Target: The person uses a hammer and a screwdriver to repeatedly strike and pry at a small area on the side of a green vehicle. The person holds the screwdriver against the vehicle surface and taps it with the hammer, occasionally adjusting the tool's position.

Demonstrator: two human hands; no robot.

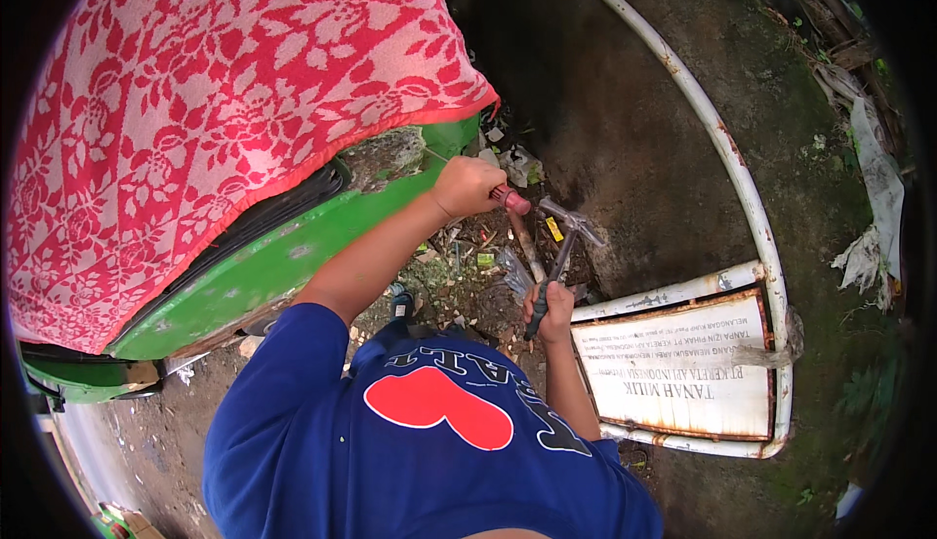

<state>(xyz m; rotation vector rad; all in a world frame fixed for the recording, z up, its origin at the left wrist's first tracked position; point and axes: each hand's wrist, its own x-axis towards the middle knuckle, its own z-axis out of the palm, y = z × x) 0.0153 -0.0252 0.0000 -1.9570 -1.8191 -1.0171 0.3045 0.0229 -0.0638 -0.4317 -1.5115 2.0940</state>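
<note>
My left hand (468,187) is wrapped round the red handle of a screwdriver (511,199). Its thin shaft runs toward the green car body (449,139), at a rough, greyish patch (387,158) on the panel's edge; whether the tip touches is hard to tell. Lower and to the right, my right hand (552,310) grips the dark handle of a hammer (570,229). The metal hammer head is raised, a short way right of the screwdriver handle's end, with a gap between them.
A red and pink floral cloth (254,80) covers most of the car. To the right stands a rusty white tubular frame (717,139) with a white sign board (678,368). Rubble and litter (459,266) lie on the ground below my hands. Dark ground stretches beyond.
</note>
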